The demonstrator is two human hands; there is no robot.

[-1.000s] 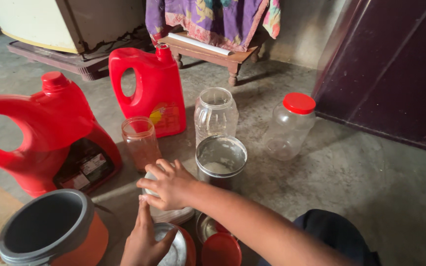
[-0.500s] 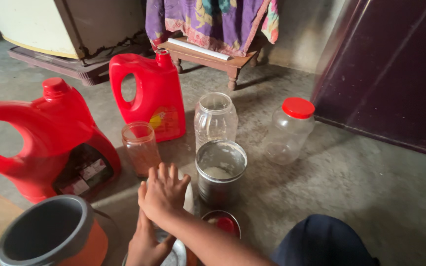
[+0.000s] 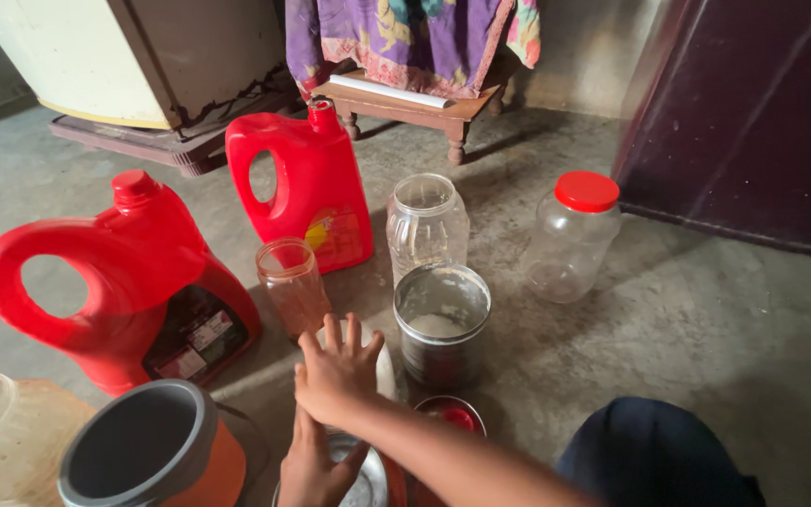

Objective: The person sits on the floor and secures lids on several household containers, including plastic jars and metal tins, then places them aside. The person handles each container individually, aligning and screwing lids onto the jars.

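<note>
White and round, a lid (image 3: 382,361) lies on the concrete floor (image 3: 668,319) beside the steel tin (image 3: 441,324) — right hand (image 3: 338,374) flat on it, fingers spread; left hand (image 3: 314,465) rests open on a steel container (image 3: 363,479).

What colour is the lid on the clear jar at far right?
Red lid on the clear jar, plain in the head view.

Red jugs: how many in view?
2. A big red jug stands at the left; a second red jug stands behind it, left of the clear open jar. None seems hidden.
</note>
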